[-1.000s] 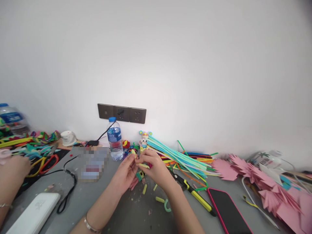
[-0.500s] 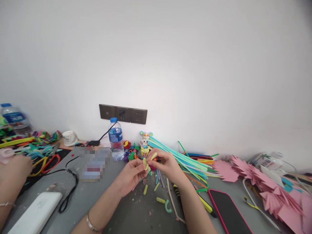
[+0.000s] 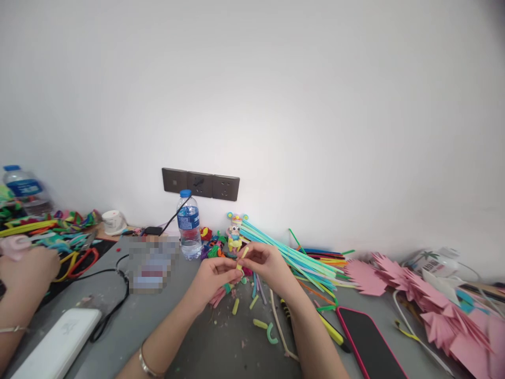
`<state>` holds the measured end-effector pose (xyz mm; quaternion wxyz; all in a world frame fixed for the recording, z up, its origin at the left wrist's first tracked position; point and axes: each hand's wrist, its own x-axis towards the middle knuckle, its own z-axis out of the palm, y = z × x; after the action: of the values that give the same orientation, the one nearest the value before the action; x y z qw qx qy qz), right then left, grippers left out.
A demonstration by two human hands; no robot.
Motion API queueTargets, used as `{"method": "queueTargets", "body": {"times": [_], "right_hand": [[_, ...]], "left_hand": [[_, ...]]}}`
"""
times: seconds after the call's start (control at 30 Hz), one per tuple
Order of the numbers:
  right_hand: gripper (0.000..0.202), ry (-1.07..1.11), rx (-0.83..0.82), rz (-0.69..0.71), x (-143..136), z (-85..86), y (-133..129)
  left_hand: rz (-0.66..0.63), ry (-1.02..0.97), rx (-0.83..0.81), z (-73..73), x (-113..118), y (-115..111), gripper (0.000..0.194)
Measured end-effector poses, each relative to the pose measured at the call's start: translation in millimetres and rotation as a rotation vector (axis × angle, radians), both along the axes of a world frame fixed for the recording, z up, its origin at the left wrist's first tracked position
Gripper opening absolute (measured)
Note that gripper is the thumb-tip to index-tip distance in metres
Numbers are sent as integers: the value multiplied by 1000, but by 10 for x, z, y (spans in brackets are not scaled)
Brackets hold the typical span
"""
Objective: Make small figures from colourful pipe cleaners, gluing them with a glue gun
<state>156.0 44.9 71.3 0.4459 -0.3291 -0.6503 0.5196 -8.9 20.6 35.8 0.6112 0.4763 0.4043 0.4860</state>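
Note:
My left hand (image 3: 215, 279) and my right hand (image 3: 269, 267) meet over the middle of the table. Both pinch a short yellow pipe cleaner piece (image 3: 242, 258) between thumb and fingers; it stands slanted between the fingertips. Just behind them sits a small figure (image 3: 234, 236) with round yellow-and-blue ears. Below my hands lie loose yellow pipe cleaner pieces (image 3: 235, 306) and a curved mint-green piece (image 3: 271, 334). Purple and blue stems (image 3: 260, 289) stick out beneath my right hand. Pinkish strands (image 3: 218, 297) show under my left hand.
Behind my right hand lies a bundle of long pastel pipe cleaners (image 3: 288, 250). A phone (image 3: 373, 342), a yellow cutter (image 3: 333, 331) and folded pink paper (image 3: 430, 295) are rightward. Leftward are a water bottle (image 3: 189, 226), a white power bank (image 3: 59, 342) and another person's hand (image 3: 31, 271).
My fingertips have drawn together; the yellow pieces, apart before, now show as one slanted yellow length between both hands. The other person's hand at the left has shifted slightly right.

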Motion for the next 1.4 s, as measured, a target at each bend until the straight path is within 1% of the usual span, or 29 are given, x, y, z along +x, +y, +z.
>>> {"method": "queueTargets", "body": {"times": [0.07,0.17,0.4,0.47,0.5,0.57,0.67,0.73,0.8,0.87,0.9,0.97,1.07,1.17,1.23,1.33,1.4], "right_hand": [[26,-22,-1,-24,-18,-18,8],[27,-17,-19,-41,-20,-61,30],[25,45,-80,1,9,-90,53],[26,42,-67,-9,6,-81,51],[27,39,-53,-25,0,-77,49],[27,33,-10,-61,-20,-66,38],[23,-13,114,-128,-72,-44,-1],[16,-106,295,-160,-113,-26,-37],[15,-227,514,-170,-148,-11,-69],[20,-330,688,-175,-175,-8,-87],[21,-367,745,-184,-187,-11,-90],[22,-422,821,-208,-212,-27,-88],[26,-475,883,-231,-264,-59,-82],[28,-467,887,-236,-314,-81,-87],[24,-408,836,-213,-319,-80,-96],[15,-306,688,-148,-271,-53,-110],[11,-262,561,-135,-220,-25,-116]], "left_hand": [[26,64,31,17,-2,7,26],[29,110,76,40,-12,15,24],[83,125,173,32,-41,25,20],[91,86,166,43,-26,10,20],[93,43,137,47,-14,1,21],[95,-104,39,47,16,-13,23],[115,-391,-117,26,47,-8,29],[140,-535,-188,18,49,11,30],[169,-618,-228,20,35,30,27],[188,-645,-233,28,10,45,26],[192,-640,-228,31,-3,49,25],[189,-608,-205,33,-29,54,26],[184,-554,-158,28,-56,57,27],[185,-554,-156,25,-68,57,28],[186,-589,-188,22,-72,61,29],[201,-614,-232,9,-75,73,24],[200,-593,-245,-3,-74,82,20]]}}
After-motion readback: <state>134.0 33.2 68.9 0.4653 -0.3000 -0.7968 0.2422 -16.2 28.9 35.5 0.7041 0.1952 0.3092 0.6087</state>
